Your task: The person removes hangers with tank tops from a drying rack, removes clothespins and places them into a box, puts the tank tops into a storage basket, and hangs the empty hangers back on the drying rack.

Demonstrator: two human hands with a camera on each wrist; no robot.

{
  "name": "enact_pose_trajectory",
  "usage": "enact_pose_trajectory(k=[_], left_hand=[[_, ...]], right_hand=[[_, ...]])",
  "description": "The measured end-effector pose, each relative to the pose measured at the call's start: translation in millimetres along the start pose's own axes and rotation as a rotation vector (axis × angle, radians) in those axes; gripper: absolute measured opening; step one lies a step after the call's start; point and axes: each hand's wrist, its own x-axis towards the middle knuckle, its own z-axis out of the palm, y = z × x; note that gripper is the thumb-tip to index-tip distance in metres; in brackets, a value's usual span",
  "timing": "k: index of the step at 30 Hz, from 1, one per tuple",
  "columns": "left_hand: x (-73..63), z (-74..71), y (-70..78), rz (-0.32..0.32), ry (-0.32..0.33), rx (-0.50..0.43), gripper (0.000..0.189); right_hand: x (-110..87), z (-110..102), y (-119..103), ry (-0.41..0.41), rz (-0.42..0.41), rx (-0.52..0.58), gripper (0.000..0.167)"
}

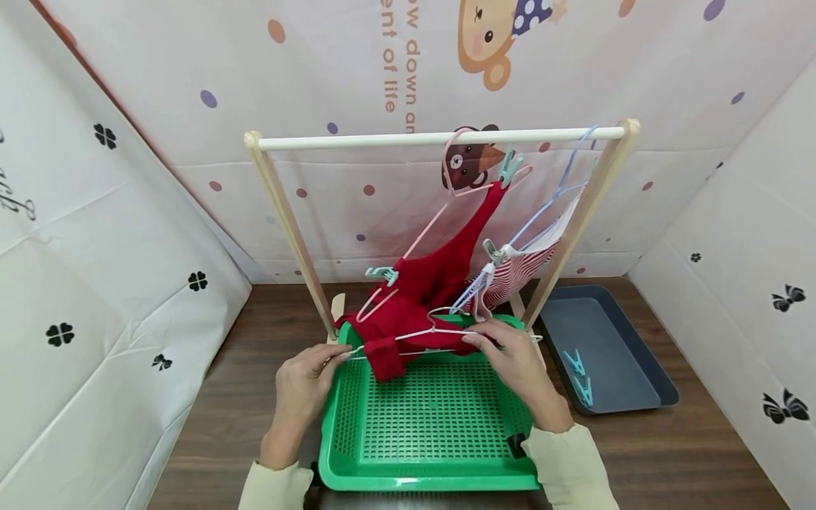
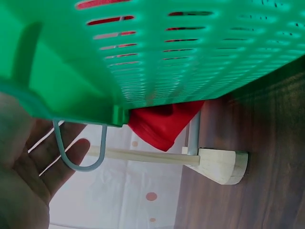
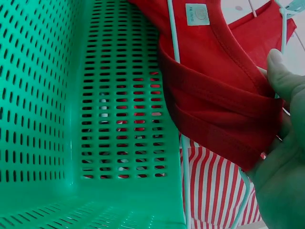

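A pale wire hanger (image 1: 414,334) spans the top of the green basket (image 1: 433,473). My left hand (image 1: 302,386) pinches its left end; the left wrist view shows the end loop (image 2: 99,161) against the fingers. My right hand (image 1: 510,361) pinches the hanger's right side together with red cloth (image 3: 219,109), which carries a small label. Folded over the bar near its left end is more red cloth (image 1: 385,360). Behind, a red garment (image 1: 440,276) hangs on a pink hanger (image 1: 426,237) with teal clips (image 1: 382,274); where the red pieces part is hard to tell.
A wooden rack with a white rod (image 1: 357,142) stands behind the basket. On its right hang a blue hanger (image 1: 542,209) and a red-and-white striped garment (image 1: 519,280). To the right, a dark tray (image 1: 612,340) holds blue clothespins (image 1: 581,389).
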Motion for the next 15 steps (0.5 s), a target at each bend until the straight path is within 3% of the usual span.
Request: enact_pose_trajectory(k=[6, 12, 15], left_hand=[[3.3, -4.2, 1.1, -0.039, -0.020, -0.152, 0.040], [9.1, 0.4, 3.1, 0.072, -0.030, -0.285, 0.038], [10.3, 1.7, 4.7, 0.096, -0.048, -0.324, 0.040]], right_hand=[[-1.0, 1.5, 1.0, 0.026, -0.039, 0.016, 0.022], [0.1, 3.4, 2.5, 0.052, -0.132, 0.047, 0.028], [0.9, 3.7, 2.1, 0.058, -0.155, 0.053, 0.030]])
